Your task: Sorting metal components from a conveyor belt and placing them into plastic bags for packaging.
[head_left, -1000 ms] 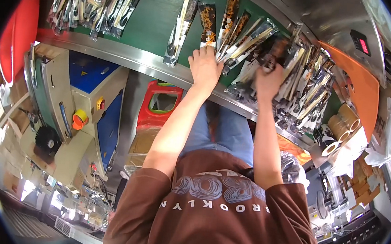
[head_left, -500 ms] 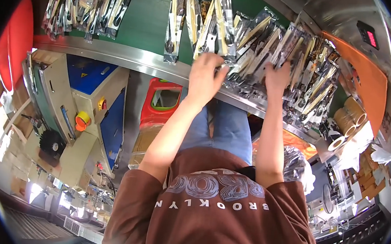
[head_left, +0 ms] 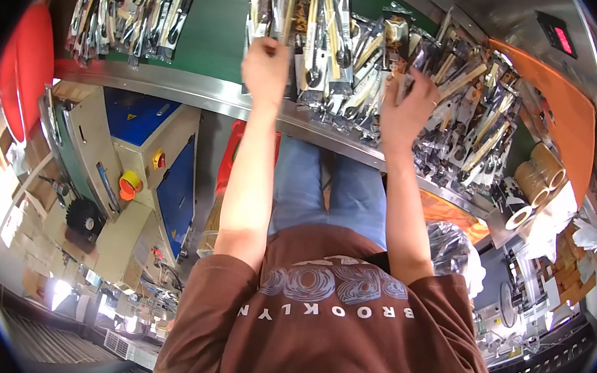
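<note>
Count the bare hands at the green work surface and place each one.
2: the left hand at the near end of clear-wrapped packets; the right hand over the left part of the big packet heap. I see no others.

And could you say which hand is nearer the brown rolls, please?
Right: the right hand is left of the brown rolls, across the packet pile; the left hand is farther left.

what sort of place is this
Probably a packing workshop or factory: clear packets of chopsticks and spoons lie heaped on a metal-edged green work surface, a cream-and-blue machine cabinet stands nearby, and brown rolls, possibly tape, sit at the right.
</note>
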`<state>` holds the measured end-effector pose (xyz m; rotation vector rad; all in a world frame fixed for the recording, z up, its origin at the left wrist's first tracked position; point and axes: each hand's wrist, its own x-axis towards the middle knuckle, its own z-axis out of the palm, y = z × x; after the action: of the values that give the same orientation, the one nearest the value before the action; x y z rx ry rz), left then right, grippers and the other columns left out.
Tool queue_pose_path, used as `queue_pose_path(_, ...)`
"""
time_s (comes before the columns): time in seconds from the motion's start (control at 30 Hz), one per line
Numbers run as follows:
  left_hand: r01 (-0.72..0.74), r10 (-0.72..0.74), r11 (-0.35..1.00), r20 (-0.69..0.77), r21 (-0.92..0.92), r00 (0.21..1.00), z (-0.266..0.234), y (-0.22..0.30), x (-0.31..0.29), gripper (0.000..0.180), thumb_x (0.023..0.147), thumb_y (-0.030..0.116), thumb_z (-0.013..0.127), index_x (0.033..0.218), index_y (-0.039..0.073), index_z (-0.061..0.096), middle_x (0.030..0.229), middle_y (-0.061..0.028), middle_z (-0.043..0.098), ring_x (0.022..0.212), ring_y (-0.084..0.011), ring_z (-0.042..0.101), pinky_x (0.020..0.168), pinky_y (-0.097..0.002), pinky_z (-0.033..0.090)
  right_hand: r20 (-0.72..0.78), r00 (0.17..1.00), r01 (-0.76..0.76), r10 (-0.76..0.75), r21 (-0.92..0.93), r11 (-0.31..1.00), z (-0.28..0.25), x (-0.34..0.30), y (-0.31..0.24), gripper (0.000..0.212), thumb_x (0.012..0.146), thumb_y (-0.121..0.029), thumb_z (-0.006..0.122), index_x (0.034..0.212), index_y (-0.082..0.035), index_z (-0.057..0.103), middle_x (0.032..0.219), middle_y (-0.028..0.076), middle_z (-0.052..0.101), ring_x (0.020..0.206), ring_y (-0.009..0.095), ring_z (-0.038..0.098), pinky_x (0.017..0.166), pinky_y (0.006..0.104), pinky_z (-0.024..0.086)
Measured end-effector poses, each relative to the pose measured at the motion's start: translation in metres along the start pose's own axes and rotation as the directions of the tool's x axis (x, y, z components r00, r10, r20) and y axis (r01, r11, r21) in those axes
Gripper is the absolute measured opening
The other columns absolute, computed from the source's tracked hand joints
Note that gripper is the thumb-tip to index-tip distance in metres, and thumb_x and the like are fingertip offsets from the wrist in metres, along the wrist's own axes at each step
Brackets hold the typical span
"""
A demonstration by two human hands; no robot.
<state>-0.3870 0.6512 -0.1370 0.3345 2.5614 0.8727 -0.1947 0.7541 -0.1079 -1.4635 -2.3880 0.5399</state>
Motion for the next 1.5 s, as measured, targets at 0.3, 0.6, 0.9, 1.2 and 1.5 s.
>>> queue_pose_path(0.3, -0.618, 0.612, 0.784, 0.089, 0.062, 0.786, 0.017, 0.052, -0.045, 0.022, 0.076, 0.014, 0.062, 0.094, 0.004, 0.053, 0.093, -0.0128, 0.052, 0.087, -0.0300, 0.047, 0.076, -0.0410, 0.038, 0.482, 0.874, -0.306, 0.062, 0.446, 0.841, 0.024, -0.027, -0.039, 0.032, 0.079, -0.006, 0.056, 0.111, -0.001, 0.053, 0.099, 0.021, 0.055, 0.087, 0.035, 0.057, 0.077, 0.0393, 0.045)
queue_pose_path(0.6, -0.640, 0.587, 0.637, 0.267, 0.430, 0.764, 0.048, 0.032, -0.063, 0.029, 0.071, 0.016, 0.063, 0.098, 0.008, 0.055, 0.098, -0.0093, 0.051, 0.091, -0.0278, 0.046, 0.078, -0.0403, 0.037, 0.042, 0.999, 0.029, -0.014, -0.382, 0.924, -0.032, -0.023, 0.074, 0.029, 0.075, -0.015, 0.059, 0.102, -0.007, 0.054, 0.087, 0.011, 0.058, 0.075, 0.034, 0.057, 0.067, 0.0447, 0.041)
queue_pose_path(0.9, -0.628, 0.342, 0.601, 0.551, 0.494, 0.761, 0.099, 0.031, -0.157, 0.047, 0.066, 0.026, 0.068, 0.100, 0.003, 0.045, 0.092, -0.0103, 0.052, 0.086, -0.0251, 0.051, 0.067, -0.0357, 0.046, 0.161, 0.961, -0.133, 0.224, -0.441, 0.888, 0.000, -0.033, 0.041, 0.055, 0.071, -0.050, 0.063, 0.096, -0.003, 0.048, 0.096, 0.015, 0.051, 0.089, 0.033, 0.053, 0.074, 0.0448, 0.040)
queue_pose_path(1.2, -0.507, 0.400, 0.837, 0.403, 0.206, 0.824, 0.062, 0.027, -0.139, 0.014, 0.078, 0.014, 0.056, 0.085, 0.002, 0.059, 0.082, -0.0128, 0.059, 0.081, -0.0289, 0.057, 0.071, -0.0375, 0.049, 0.258, 0.847, -0.507, 0.464, 0.137, 0.851, -0.042, -0.021, 0.084, 0.032, 0.075, -0.025, 0.068, 0.095, -0.003, 0.059, 0.080, 0.008, 0.059, 0.070, 0.021, 0.057, 0.065, 0.0319, 0.044)
queue_pose_path(1.5, -0.234, 0.197, 0.971, 0.367, 0.057, 0.909, 0.039, 0.036, -0.129, 0.027, 0.085, 0.022, 0.055, 0.103, 0.002, 0.054, 0.087, -0.0162, 0.061, 0.083, -0.0305, 0.059, 0.074, -0.0386, 0.046, 0.483, 0.635, -0.713, 0.603, 0.666, 0.217, -0.079, -0.019, 0.095, 0.022, 0.082, -0.014, 0.065, 0.098, -0.001, 0.058, 0.082, 0.000, 0.060, 0.076, 0.007, 0.052, 0.067, 0.0217, 0.039)
